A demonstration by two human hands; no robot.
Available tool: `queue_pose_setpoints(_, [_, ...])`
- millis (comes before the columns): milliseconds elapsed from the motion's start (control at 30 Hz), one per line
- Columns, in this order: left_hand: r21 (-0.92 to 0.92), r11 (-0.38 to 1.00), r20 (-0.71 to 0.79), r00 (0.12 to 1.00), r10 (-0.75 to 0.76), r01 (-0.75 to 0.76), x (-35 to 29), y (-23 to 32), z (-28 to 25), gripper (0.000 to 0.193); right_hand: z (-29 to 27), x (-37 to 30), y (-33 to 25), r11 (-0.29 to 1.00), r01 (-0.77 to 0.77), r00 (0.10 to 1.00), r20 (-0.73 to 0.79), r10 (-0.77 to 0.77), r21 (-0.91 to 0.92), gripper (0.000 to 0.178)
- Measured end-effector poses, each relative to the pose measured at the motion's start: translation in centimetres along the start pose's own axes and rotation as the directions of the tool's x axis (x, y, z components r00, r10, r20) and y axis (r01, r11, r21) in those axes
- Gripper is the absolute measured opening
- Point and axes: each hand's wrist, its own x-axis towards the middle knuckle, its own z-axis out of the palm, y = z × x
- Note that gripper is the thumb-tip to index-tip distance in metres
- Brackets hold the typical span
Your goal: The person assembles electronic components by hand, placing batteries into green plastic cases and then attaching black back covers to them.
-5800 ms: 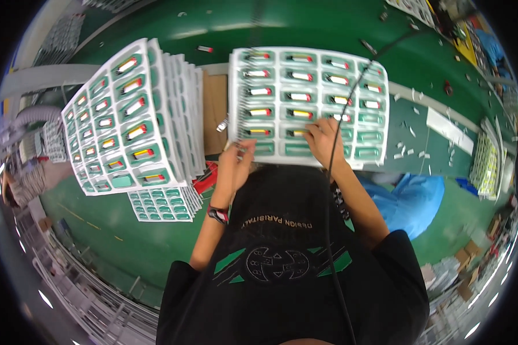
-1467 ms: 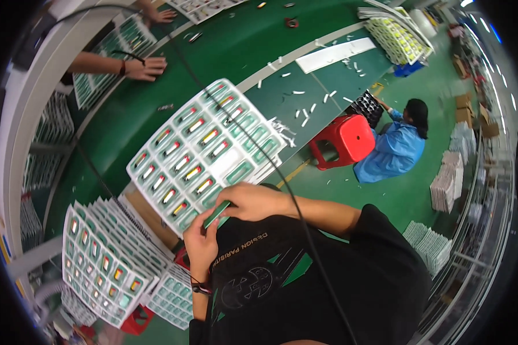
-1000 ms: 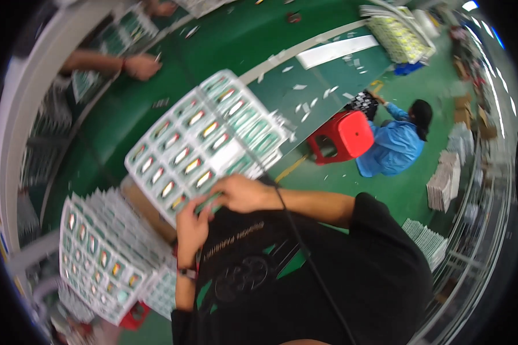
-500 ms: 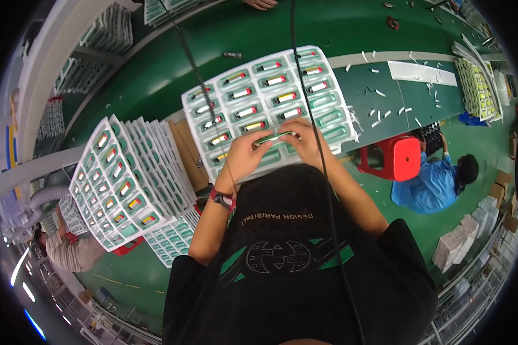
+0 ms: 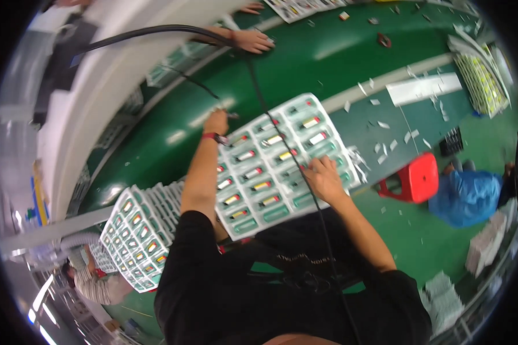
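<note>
My left hand (image 5: 217, 122) reaches past the far left edge of the white tray (image 5: 326, 119), over the green belt. Its fingers are bunched at a small dark item (image 5: 232, 115); blur hides whether they grip it. Over the tray's right part, my right hand (image 5: 324, 174) has its fingers curled down at a compartment. What lies under these fingertips is mostly hidden. Small black devices with red ends and white or yellow labels, such as one device (image 5: 317, 138), lie in many green-tinted compartments. Nearest me, some compartments hold no device.
A stack of filled trays (image 5: 133, 230) stands at left. White paper slips surround a white sheet (image 5: 423, 89) on the bench at right. A red stool (image 5: 418, 177) and a person in blue (image 5: 465, 198) are beyond. Another person's hand (image 5: 253, 41) rests across the belt. Black cables hang in front.
My hands have parted from the thin green-edged item they held together. The left has reached forward to the belt; the right has moved right over the tray. The whole view has shifted.
</note>
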Motion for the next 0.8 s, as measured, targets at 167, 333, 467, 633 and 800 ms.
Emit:
queue_pose_setpoints(167, [0.050, 0.997, 0.035, 0.998, 0.057, -0.059, 2.0, 1.3, -1.6, 0.022, 0.0, -0.3, 0.6, 0.997, 0.028, 1.000, 0.011, -0.029, 0.065, 0.012])
queue_pose_setpoints(333, [-0.294, 0.956, -0.242, 0.966, -0.089, 0.014, -1.3, 0.6, -2.7, 0.016, -0.5, -0.9, -2.2, 0.998, 0.057, 0.997, -0.054, -0.056, 0.026, 0.034])
queue_pose_setpoints(467, [-0.812, 0.580, -0.313, 0.885, -0.344, -0.062, -9.7, 4.1, -6.9, 0.019, 0.4, -2.2, -6.7, 0.926, 0.250, 0.957, 0.073, -0.281, 0.283, 0.046])
queue_pose_setpoints(633, [-0.938, -0.337, 0.044, 0.942, -0.332, -0.075, -22.3, 11.4, -11.5, 0.016, -1.5, 0.6, -13.4, 0.809, 0.206, 0.953, 0.075, -0.294, 0.551, 0.064])
queue_pose_setpoints(800, [-0.652, -0.741, 0.117, 0.945, -0.306, -0.160, -29.4, 13.7, -11.4, 0.012, -2.8, 4.2, -16.1, 0.776, 0.266, 0.960, -0.230, -0.160, 0.572, 0.044])
